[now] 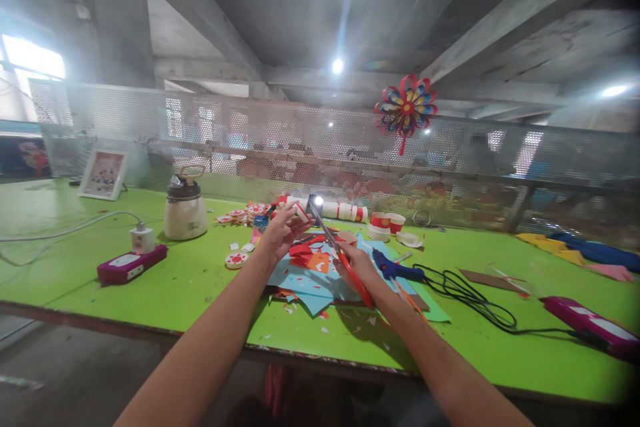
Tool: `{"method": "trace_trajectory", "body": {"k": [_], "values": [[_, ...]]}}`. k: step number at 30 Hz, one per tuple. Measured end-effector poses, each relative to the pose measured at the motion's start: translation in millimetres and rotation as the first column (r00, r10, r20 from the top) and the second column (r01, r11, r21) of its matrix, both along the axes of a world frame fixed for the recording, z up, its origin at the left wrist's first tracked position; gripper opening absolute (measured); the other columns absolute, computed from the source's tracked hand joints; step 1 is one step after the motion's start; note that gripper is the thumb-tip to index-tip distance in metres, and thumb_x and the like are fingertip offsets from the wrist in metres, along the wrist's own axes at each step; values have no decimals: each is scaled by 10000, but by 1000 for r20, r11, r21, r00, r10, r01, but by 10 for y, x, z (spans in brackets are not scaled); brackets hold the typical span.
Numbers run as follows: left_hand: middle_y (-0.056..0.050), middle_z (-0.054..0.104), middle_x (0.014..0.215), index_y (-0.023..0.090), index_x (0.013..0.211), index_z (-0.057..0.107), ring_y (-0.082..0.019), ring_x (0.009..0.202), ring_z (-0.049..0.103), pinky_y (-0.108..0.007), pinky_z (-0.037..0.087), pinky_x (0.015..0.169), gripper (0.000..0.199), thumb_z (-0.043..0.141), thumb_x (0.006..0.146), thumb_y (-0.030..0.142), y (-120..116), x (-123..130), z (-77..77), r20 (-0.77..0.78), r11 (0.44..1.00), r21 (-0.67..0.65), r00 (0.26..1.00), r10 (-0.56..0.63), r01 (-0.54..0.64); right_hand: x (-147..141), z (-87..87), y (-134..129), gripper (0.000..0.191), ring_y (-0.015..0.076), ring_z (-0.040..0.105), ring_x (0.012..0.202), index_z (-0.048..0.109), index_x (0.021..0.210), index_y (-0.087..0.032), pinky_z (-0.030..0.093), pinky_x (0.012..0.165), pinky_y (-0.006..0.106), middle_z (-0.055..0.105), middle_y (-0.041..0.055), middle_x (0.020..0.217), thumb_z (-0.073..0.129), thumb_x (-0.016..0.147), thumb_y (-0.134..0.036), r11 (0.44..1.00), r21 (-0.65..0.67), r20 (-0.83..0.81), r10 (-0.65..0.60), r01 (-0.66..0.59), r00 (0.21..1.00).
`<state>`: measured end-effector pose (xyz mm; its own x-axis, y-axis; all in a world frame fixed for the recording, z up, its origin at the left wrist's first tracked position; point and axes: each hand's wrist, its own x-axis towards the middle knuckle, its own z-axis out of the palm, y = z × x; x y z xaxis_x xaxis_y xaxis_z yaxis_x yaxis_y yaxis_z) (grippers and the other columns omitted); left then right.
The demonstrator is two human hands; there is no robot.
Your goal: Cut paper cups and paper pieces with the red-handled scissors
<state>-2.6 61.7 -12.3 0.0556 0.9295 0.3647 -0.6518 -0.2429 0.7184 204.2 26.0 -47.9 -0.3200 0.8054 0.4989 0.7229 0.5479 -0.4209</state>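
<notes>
Concrete beams and bright ceiling lamps [338, 67] hang over a long green table [190, 280].

Near its middle, the left hand [283, 235] is raised with its fingers partly curled, pinching a small white piece [300, 212] with a red edge. The right hand [357, 265] is closed around the red handles of a pair of scissors [327, 230], whose blades point up and away, near the white piece; blur hides whether they touch it.

Under and between the hands lie blue paper [295, 283], an orange sheet [320, 261] and scattered scraps. Just right of the right hand is a blue glue gun [393, 268], with its black cord [475, 293] coiled loosely beside it. Beyond the hands lie a white and red roll [345, 211] and paper rings [380, 221]; red and white discs [236, 259] are to the left.

Farther left stand a jug [185, 217], a purple power strip [133, 267] and a picture frame [103, 175]. A mesh panel [290, 123] runs behind, with a colourful flower ornament [407, 108] in front.
</notes>
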Motion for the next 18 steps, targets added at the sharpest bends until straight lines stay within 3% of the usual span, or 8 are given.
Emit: {"method": "trace_trajectory", "body": {"k": [10, 15, 18], "values": [[-84, 721, 860, 125, 896, 637, -210, 847, 697, -400, 563, 865, 183, 694, 743, 207, 15, 31, 29, 82, 995, -94, 997, -14, 22, 7, 50, -76, 269, 193, 656, 894, 587, 1162, -164, 545, 783, 394, 653, 52, 1073, 584, 923, -288, 999, 41, 35, -18, 17, 999], [-65, 709, 751, 139, 858, 631, -171, 696, 693, -337, 585, 764, 151, 690, 748, 225, -6, 23, 36, 44, 991, -133, 999, -16, 21, 15, 61, -101, 269, 216, 628, 1000, 581, 1181, -181, 514, 862, 437, 631, 69, 1155, 572, 930, -277, 997, 77, 44, -27, 23, 999], [-68, 712, 796, 147, 882, 630, -162, 726, 692, -317, 571, 787, 168, 687, 752, 235, -39, 21, 43, 25, 993, -109, 999, -32, 34, 4, 46, -92, 278, 225, 611, 1040, 577, 1191, -191, 505, 881, 447, 605, 77, 1212, 574, 928, -279, 995, 96, 25, -42, 39, 999]]}}
